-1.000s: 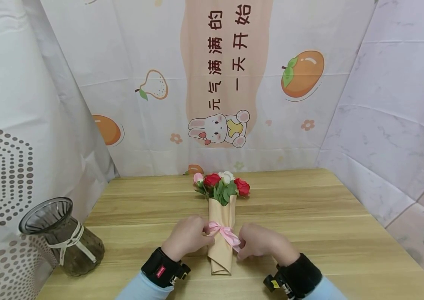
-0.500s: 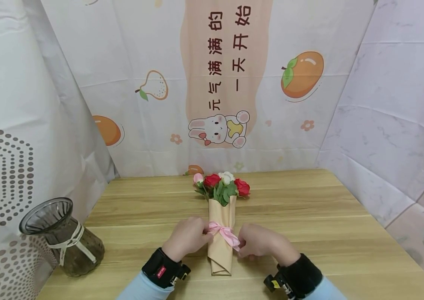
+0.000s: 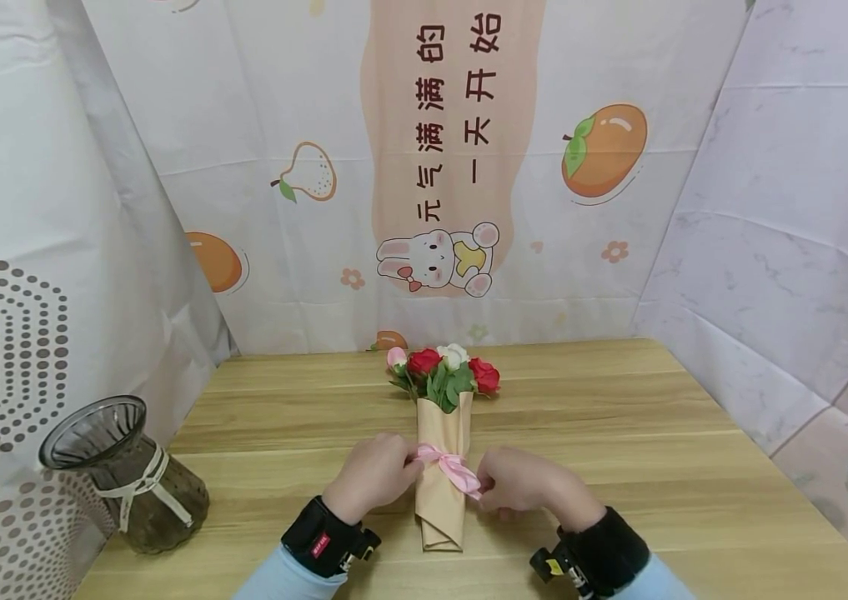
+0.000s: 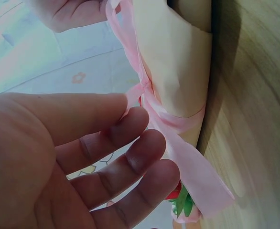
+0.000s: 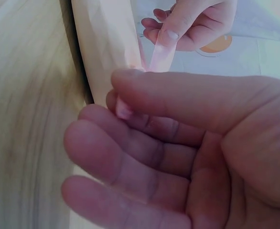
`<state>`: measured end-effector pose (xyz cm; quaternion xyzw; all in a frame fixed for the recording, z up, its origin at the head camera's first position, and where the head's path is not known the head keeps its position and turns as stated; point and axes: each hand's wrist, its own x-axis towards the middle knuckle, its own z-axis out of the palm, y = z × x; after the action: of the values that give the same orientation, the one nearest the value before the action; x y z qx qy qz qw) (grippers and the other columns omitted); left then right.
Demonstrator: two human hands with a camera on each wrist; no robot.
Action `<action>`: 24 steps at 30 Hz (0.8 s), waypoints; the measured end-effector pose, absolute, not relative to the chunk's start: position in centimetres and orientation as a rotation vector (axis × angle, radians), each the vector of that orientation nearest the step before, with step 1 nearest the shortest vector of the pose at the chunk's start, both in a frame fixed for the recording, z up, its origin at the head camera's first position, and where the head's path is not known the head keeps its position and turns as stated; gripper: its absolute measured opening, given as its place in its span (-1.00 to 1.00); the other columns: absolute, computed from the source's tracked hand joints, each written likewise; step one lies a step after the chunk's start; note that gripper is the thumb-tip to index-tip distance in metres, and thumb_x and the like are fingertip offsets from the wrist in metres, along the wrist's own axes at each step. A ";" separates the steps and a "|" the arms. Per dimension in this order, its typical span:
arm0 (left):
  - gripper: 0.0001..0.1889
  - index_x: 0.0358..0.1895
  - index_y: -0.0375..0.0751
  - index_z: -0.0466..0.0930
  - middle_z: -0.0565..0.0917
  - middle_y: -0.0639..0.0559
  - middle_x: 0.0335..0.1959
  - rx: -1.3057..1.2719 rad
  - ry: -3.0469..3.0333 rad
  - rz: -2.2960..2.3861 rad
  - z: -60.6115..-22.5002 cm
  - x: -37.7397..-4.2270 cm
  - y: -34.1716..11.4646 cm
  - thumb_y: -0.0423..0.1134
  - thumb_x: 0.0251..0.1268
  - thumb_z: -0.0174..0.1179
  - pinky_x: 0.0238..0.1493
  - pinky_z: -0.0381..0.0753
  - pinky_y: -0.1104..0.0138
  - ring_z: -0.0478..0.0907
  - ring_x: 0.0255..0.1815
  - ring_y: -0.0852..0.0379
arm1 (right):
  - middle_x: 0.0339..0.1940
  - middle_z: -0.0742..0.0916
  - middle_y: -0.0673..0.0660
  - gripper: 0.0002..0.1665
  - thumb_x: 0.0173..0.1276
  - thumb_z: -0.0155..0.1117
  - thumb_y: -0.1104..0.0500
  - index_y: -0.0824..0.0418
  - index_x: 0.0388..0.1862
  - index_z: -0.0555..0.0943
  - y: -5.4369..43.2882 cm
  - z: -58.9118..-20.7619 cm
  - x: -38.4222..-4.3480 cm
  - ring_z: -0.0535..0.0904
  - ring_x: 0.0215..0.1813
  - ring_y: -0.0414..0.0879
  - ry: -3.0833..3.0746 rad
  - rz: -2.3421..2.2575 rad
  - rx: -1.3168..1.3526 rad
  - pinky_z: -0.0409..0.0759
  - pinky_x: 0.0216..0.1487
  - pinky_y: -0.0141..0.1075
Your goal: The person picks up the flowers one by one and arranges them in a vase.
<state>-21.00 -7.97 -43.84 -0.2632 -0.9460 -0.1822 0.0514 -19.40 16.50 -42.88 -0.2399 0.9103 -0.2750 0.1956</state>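
A bouquet of red, white and pink flowers (image 3: 454, 382) lies on the table, wrapped in tan paper (image 3: 440, 517). Round the middle of the wrap runs a pink ribbon (image 3: 454, 471), knotted in a bow at the front. At the bow's left side, my left hand (image 3: 373, 477) pinches the ribbon between thumb and index finger. My right hand (image 3: 524, 483) pinches it on the other side, and a bit of pink ribbon (image 5: 124, 109) shows between thumb and fingertip. One loose ribbon tail (image 4: 204, 181) hangs over the wrap in the left wrist view.
A dark glass vase (image 3: 168, 492) with a pale cord bow stands at the left of the wooden table (image 3: 303, 392). Behind the table hangs a printed fruit-and-rabbit curtain (image 3: 243, 108). Pale sheets line both sides.
My left thumb and fingers have shifted very slightly left with the ribbon. Both hands keep their pinch, and the bouquet and vase stay in place.
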 end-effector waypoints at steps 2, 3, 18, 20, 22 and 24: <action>-0.49 -0.69 0.05 0.28 0.23 0.22 -0.70 -0.800 -2.881 -0.562 -43.8 -21.0 -8.0 -0.08 0.49 0.23 -0.61 0.20 0.36 0.25 -0.68 0.27 | -0.68 0.64 0.02 -0.74 0.29 0.41 0.28 0.14 -0.60 0.63 16.6 -42.9 -19.5 0.51 -0.64 -0.18 2.561 -0.763 -0.695 0.37 -0.59 -0.37; -0.49 -0.68 0.05 0.28 0.24 0.22 -0.70 -0.797 -2.884 -0.564 -43.8 -21.1 -8.0 -0.07 0.51 0.21 -0.61 0.20 0.36 0.26 -0.68 0.27 | -0.69 0.63 0.02 -0.73 0.31 0.41 0.26 0.14 -0.60 0.63 16.6 -42.9 -19.6 0.49 -0.64 -0.20 2.569 -0.759 -0.709 0.37 -0.58 -0.37; -0.57 -0.63 0.01 0.34 0.24 0.19 -0.68 -0.774 -2.848 -0.584 -43.7 -21.1 -7.7 -0.21 0.52 0.17 -0.58 0.24 0.34 0.26 -0.63 0.24 | -0.71 0.56 -0.10 -0.71 0.42 0.32 0.20 0.15 -0.56 0.62 17.2 -42.2 -20.2 0.46 -0.64 -0.24 2.652 -0.856 -0.762 0.42 -0.57 -0.33; -0.57 -0.64 0.00 0.35 0.24 0.19 -0.68 -0.769 -2.834 -0.603 -43.7 -21.1 -7.7 -0.22 0.51 0.18 -0.59 0.24 0.34 0.25 -0.65 0.25 | -0.70 0.58 -0.08 -0.72 0.43 0.32 0.19 0.14 -0.53 0.63 17.2 -42.1 -20.3 0.46 -0.63 -0.24 2.662 -0.875 -0.757 0.43 -0.56 -0.32; -0.57 -0.64 0.01 0.34 0.23 0.20 -0.69 -0.763 -2.816 -0.610 -43.7 -21.1 -7.7 -0.22 0.50 0.18 -0.59 0.22 0.35 0.24 -0.66 0.26 | -0.70 0.60 -0.05 -0.74 0.43 0.31 0.19 0.16 -0.51 0.64 17.2 -42.1 -20.4 0.47 -0.64 -0.23 2.666 -0.901 -0.760 0.44 -0.57 -0.32; -0.57 -0.65 0.02 0.34 0.23 0.22 -0.70 -0.753 -2.794 -0.611 -43.7 -21.1 -7.7 -0.23 0.48 0.19 -0.60 0.21 0.36 0.23 -0.67 0.27 | -0.69 0.63 -0.01 -0.74 0.45 0.31 0.19 0.17 -0.50 0.65 17.3 -42.0 -20.4 0.49 -0.64 -0.22 2.669 -0.931 -0.759 0.45 -0.58 -0.32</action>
<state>-21.12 -7.73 -43.67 -0.2534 -0.9408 -0.2058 0.0917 -20.43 17.32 -42.02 -0.2579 0.9066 -0.3162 0.1074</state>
